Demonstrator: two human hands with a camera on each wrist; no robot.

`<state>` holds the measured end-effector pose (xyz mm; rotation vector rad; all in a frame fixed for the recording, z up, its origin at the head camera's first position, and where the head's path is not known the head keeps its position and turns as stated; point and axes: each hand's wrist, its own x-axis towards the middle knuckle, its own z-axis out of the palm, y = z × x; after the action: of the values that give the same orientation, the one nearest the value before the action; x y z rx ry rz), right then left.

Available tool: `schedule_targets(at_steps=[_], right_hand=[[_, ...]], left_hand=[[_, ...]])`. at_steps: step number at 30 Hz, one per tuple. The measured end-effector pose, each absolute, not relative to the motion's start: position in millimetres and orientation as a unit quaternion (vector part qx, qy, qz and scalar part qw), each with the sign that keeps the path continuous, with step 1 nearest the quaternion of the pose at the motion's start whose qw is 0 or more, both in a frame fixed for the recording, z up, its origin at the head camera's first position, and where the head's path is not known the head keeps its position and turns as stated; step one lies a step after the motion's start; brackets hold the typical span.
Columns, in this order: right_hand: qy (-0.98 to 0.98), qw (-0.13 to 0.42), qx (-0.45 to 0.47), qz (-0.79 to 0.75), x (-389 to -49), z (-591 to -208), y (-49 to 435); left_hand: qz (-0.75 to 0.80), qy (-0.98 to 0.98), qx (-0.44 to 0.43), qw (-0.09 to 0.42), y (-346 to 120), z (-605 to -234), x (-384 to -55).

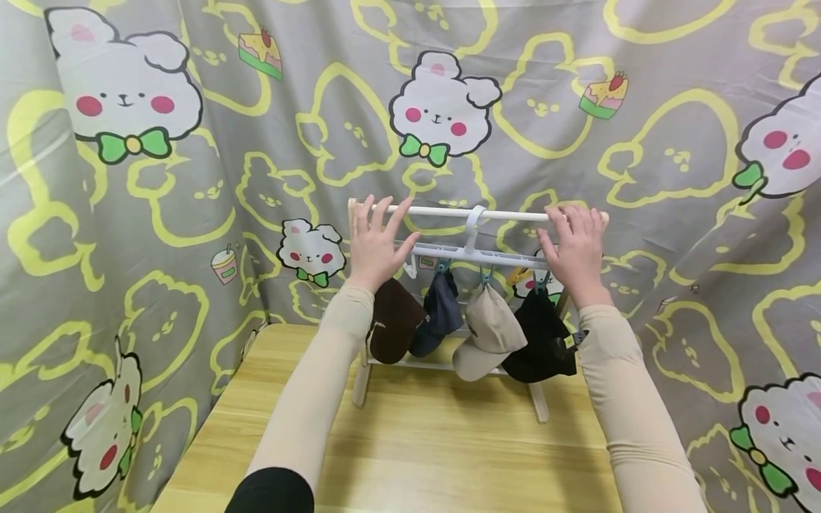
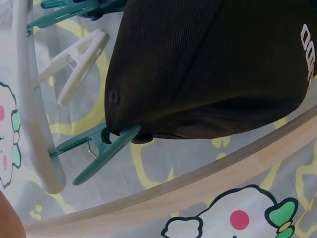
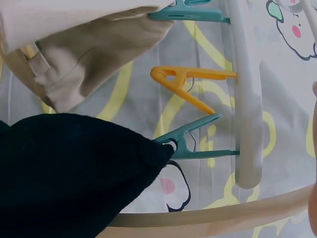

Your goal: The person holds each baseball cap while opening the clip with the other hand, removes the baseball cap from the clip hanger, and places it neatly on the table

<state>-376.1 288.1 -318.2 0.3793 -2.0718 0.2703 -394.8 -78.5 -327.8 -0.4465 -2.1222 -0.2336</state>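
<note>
Near the left end of a rack's white top rail (image 1: 436,211), my left hand (image 1: 374,246) rests with its fingers spread over the rail and its thumb out. My right hand (image 1: 577,249) touches the rail's right end, fingers laid over it, thumb pointing inward. A white clip hanger (image 1: 449,252) hooks over the rail between them. From its clips hang a dark brown cap (image 1: 394,320), a navy cap (image 1: 441,313), a beige cap (image 1: 490,320) and a black cap (image 1: 539,335). A green clip (image 2: 106,146) bites the brown cap's edge; another green clip (image 3: 195,144) holds the black cap.
An unused yellow clip (image 3: 185,82) and a white clip (image 2: 74,62) sit on the hanger. The rack's wooden feet (image 1: 361,385) stand on a wood-grain table (image 1: 436,456). Grey curtains (image 1: 545,128) with rabbit prints surround the table at the back and sides.
</note>
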Motion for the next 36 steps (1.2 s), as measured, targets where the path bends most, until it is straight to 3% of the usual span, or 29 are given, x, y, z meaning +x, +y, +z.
schedule_targets(at_steps=[14, 23, 36], right_hand=[[-0.901, 0.400, 0.124, 0.114, -356, -309, 287], [-0.893, 0.415, 0.136, 0.110, -341, -324, 287], [-0.883, 0.433, 0.116, 0.141, -333, -345, 277]], left_hand=[[-0.113, -0.877, -0.228, 0.408, -88, -320, -384], [-0.186, -0.864, -0.270, 0.383, -101, -331, -366], [-0.248, -0.873, -0.254, 0.334, -109, -367, -348]])
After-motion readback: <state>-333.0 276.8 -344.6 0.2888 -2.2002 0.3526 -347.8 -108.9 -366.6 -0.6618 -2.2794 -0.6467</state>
